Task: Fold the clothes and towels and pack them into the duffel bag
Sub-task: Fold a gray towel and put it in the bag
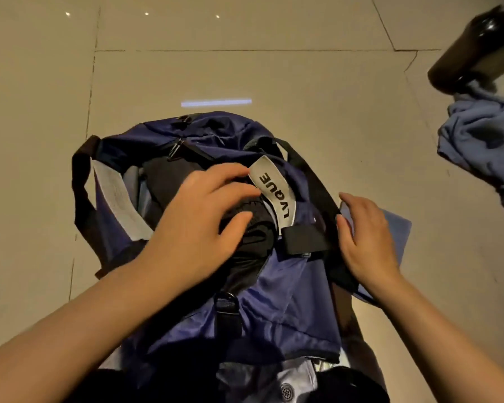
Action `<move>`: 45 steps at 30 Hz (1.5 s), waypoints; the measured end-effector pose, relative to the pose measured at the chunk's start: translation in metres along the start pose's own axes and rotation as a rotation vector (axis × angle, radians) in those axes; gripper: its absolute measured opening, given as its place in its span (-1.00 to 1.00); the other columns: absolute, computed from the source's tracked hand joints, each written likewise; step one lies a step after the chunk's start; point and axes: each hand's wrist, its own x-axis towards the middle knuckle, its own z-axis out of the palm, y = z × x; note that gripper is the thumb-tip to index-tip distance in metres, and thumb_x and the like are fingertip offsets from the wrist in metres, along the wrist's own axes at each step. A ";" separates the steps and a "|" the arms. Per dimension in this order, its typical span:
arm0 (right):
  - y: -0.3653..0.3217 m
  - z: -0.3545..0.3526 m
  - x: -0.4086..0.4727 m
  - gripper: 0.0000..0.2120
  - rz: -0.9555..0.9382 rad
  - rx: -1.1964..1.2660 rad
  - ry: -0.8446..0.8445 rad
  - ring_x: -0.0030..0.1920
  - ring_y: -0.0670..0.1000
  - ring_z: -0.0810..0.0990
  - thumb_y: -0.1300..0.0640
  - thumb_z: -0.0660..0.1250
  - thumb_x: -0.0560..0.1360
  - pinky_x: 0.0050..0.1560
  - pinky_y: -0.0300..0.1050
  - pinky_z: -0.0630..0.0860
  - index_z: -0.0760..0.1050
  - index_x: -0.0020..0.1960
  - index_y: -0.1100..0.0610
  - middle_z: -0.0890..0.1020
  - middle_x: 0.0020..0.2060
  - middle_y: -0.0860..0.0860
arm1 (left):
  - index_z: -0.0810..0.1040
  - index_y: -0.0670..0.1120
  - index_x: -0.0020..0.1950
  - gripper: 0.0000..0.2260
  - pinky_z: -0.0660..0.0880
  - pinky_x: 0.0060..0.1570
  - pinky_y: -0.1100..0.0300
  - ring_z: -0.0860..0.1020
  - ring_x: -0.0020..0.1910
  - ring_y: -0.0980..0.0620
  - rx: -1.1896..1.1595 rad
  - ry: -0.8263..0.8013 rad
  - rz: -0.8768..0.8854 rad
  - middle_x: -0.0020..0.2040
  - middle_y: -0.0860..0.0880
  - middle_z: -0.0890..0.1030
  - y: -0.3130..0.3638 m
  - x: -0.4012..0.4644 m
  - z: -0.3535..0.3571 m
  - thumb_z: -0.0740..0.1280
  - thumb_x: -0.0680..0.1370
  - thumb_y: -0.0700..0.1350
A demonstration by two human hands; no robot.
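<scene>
Left hand (pixel 198 216) spread flat, grip apart, on black garment (pixel 163 181) inside navy duffel bag (pixel 288 289).

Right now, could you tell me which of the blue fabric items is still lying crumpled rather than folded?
The blue garment at the far right, heaped in creases below the dark bottle. The other blue piece, under the right hand beside the duffel bag, lies flat.

Your one head view looks steeply down, close over the duffel bag (pixel 274 301) on the floor (pixel 245 68).
</scene>
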 end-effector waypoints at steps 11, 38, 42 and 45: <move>0.100 -0.011 -0.070 -0.32 0.287 -0.323 -0.342 0.39 0.16 0.29 -0.19 0.28 0.51 0.29 0.06 0.37 0.11 0.53 -0.06 0.23 0.47 0.04 | 0.49 0.02 0.32 -0.70 0.32 0.21 0.30 0.43 0.24 0.11 -0.158 -0.464 0.199 0.27 0.08 0.45 0.097 0.025 0.086 0.29 0.58 -0.09; 0.140 -0.041 -0.104 -0.59 0.344 0.371 -0.072 0.26 0.04 0.48 -0.08 0.04 0.63 0.11 -0.12 0.41 0.24 0.47 -0.14 0.47 0.35 0.00 | 0.48 -0.11 0.22 -0.72 0.53 -0.01 -0.04 0.57 0.08 -0.18 0.024 -0.111 0.536 0.13 -0.13 0.60 0.133 -0.029 0.276 0.37 0.52 -0.25; 0.157 -0.036 -0.106 -0.58 0.368 0.295 -0.142 0.26 0.01 0.44 -0.02 0.17 0.62 0.11 -0.22 0.32 0.30 0.46 -0.02 0.46 0.30 0.02 | 0.50 -0.14 0.24 -0.58 0.40 0.17 0.05 0.49 0.13 -0.16 -0.064 -0.195 0.452 0.12 -0.14 0.61 0.136 -0.033 0.273 0.36 0.37 -0.29; 0.157 -0.036 -0.110 -0.50 0.451 0.313 -0.193 0.06 -0.07 0.41 -0.05 0.23 0.59 0.07 -0.27 0.29 0.19 0.49 -0.16 0.33 0.16 -0.01 | 0.58 -0.19 0.14 -0.71 0.23 0.25 0.31 0.44 0.13 -0.05 -0.236 -0.175 0.291 0.10 -0.14 0.62 0.141 -0.030 0.262 0.27 0.47 -0.15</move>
